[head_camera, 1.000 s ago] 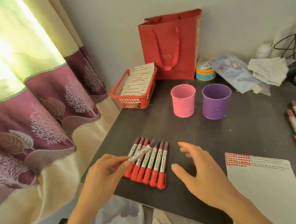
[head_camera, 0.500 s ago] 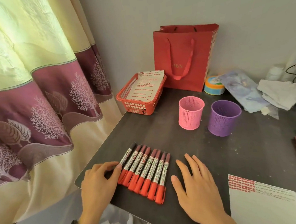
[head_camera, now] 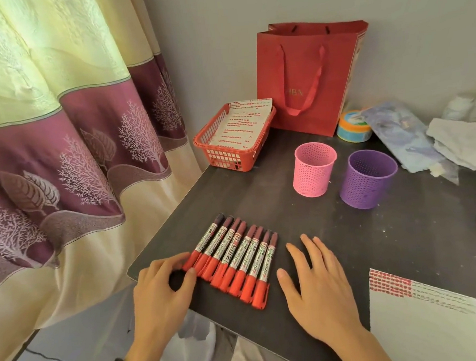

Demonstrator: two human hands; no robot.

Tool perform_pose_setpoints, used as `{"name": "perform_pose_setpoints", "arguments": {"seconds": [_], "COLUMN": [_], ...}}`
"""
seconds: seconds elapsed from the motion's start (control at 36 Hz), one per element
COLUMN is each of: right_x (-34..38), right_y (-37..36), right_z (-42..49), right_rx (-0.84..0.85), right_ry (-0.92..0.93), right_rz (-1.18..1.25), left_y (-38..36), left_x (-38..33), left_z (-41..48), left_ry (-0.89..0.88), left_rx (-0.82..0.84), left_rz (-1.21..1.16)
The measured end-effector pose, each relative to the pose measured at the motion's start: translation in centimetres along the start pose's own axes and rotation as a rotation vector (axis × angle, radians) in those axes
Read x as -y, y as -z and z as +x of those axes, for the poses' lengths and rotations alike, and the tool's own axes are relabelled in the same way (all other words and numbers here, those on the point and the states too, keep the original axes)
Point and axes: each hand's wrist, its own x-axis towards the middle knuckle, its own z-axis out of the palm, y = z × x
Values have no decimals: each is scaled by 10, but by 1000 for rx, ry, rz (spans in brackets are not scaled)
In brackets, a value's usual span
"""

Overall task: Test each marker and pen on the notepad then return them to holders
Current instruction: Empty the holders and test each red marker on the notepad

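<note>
Lining up marker row flat near front-left edge of desk.
Pinches cap of leftmost marker with left hand, thumb and index curled; lays right hand flat, fingers straight, just beside row, probably as a stop against rolling. Pink holder, purple holder behind; notepad front-right.

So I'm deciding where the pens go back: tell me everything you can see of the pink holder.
The pink holder is a round, open-topped cup, its wall pierced all over with small holes; it looks like plastic. It stands upright on the dark table, nothing showing above its rim. The purple holder stands to its right, apart; the red basket sits behind and left. Only the table touches it.
</note>
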Motion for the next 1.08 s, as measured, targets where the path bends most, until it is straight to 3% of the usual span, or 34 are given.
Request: {"name": "perform_pose_setpoints", "arguments": {"seconds": [0.22,0.33,0.44,0.61,0.72,0.81,0.97,1.08], "right_x": [-4,-26,-70,-165,-219,-234,-235,-238], "right_y": [4,30,67,90,83,74,70,68], "right_z": [1,-2,-31,-89,-120,-133,-132,-130], "right_rx": [23,89,-133,-339,-218,-170,-219,-235], "right_ry": [-11,1,-54,-288,-457,-502,-520,-514], "right_rz": [78,496,784,553,153,105,135,152], "left_y": [2,2,-12,-60,-116,-161,-224,-243], "left_x": [-7,-29,-69,-157,-218,-270,-349,-359], "left_z": [1,6,6,-8,-27,-42,-73,-75], "left_ry": [-36,-36,-197,-646,-869,-1030,-1255,-1160], "left_rx": [32,55,94,158,422,579,666,725], "left_rz": [9,7,3,-102,-106,-6,245,356]}}
